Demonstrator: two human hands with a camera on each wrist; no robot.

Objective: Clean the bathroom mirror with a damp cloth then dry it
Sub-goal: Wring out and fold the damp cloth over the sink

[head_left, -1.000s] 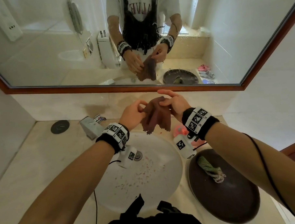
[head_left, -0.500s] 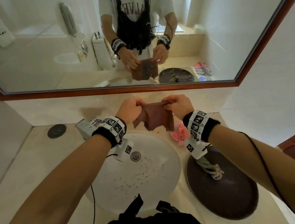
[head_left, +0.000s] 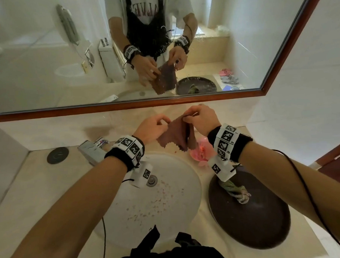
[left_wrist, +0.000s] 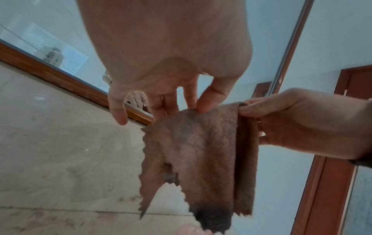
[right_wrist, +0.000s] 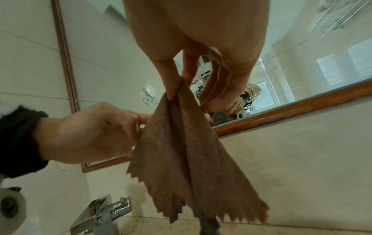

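**Cloth Preparation Above the Basin**

Head view: the right hand (head_left: pixel 201 120) is pinching the top edge of the brown, zigzag-edged microfibre cloth (head_left: pixel 178 136), which is hanging in the air over the far rim of the white round sink (head_left: pixel 168 203), below the wood-framed wall mirror (head_left: pixel 45 56). The left hand (head_left: pixel 150 129) is curling its fingers at the cloth's left edge. A dark oval basin (head_left: pixel 262 218) holding a twisted greenish rag (head_left: pixel 235 191) is sitting to the right; a pink dish (head_left: pixel 202 150) and a chrome tap (head_left: pixel 90 150) are standing near the wall.

Left wrist view: the fingers (left_wrist: pixel 209 101) are lightly nipping the upper edge.

Right wrist view: thumb and forefinger are clamping a folded corner.

Handling: the cloth is judged light, limp and non-slippery (one lower tip is looking darker, possibly wet). Gripping it bunched or folded into a pad should suit wiping. The tap and dish are judged the nearest obstructions.
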